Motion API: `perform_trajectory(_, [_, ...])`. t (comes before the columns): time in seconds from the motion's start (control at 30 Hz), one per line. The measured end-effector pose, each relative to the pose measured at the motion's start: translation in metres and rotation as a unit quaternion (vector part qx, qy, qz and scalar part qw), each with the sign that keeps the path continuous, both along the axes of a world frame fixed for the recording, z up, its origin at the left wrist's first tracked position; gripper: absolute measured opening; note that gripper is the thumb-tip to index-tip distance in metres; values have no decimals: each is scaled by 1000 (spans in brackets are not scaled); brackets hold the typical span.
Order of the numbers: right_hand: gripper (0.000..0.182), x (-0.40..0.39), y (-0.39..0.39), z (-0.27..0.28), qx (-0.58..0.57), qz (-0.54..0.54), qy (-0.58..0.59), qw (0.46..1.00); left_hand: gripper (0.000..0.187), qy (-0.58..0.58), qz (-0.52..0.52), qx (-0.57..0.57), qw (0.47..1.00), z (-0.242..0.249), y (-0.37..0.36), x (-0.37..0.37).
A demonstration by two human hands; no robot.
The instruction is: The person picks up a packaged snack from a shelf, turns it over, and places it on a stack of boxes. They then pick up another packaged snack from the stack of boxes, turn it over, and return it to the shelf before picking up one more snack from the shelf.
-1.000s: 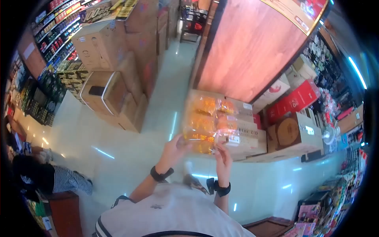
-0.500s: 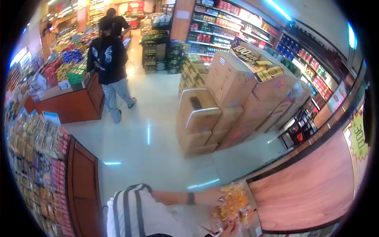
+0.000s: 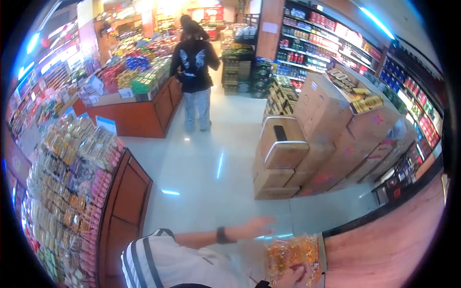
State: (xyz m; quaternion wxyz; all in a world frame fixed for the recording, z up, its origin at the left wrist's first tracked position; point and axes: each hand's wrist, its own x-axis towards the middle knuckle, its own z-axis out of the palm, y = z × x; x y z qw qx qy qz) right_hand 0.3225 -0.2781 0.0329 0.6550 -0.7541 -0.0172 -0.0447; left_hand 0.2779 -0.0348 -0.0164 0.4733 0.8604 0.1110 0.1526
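Observation:
My left hand (image 3: 254,227), slightly blurred, reaches out over the floor with fingers stretched and nothing in it. A dark band circles its wrist, below a white sleeve with dark stripes. Several clear-wrapped orange snack packets (image 3: 283,254) lie together in a shallow carton or tray at the bottom, just right of my body. My right hand (image 3: 297,274) rests on these packets, its fingers curled and pinching at the wrapping. Part of that hand is cut off by the lower edge.
Stacked cardboard boxes (image 3: 321,115) stand ahead, a dark phone-like object (image 3: 280,133) on one. A pinkish counter panel (image 3: 384,240) lies at right. Left is a rack of packaged snacks (image 3: 72,192). A person in black (image 3: 194,62) stands in the aisle by a goods island (image 3: 144,115).
My left hand has lifted off the packets and moved left. My right hand stays at the packets. The view has turned left; the person in black is farther off.

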Motion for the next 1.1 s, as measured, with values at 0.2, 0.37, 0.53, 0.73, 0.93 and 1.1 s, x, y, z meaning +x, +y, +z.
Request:
perform_trajectory(0.2, [22, -43, 70, 30, 16, 284, -80, 955, 42, -26, 161, -69, 984, 20, 51, -120])
perform_trajectory(0.37, [21, -110, 137, 38, 67, 307, -65, 947, 35, -38, 292, -120, 948, 20, 85, -243])
perform_trajectory(0.53, [22, -164, 206, 38, 49, 439, -36, 896, 30, -64, 418, -203, 883, 22, 105, -350])
perform_trajectory(0.73, [23, -215, 244, 47, 41, 472, -35, 880, 28, -72, 496, -198, 843, 5, 114, -447])
perform_trajectory(0.93, [32, -255, 268, 9, -110, 627, -55, 769, 28, -121, 524, -173, 825, -17, 118, -487])
perform_trajectory(1.1, [48, -280, 265, 2, -288, 736, -123, 600, 31, -73, 453, -214, 862, -29, 128, -507])
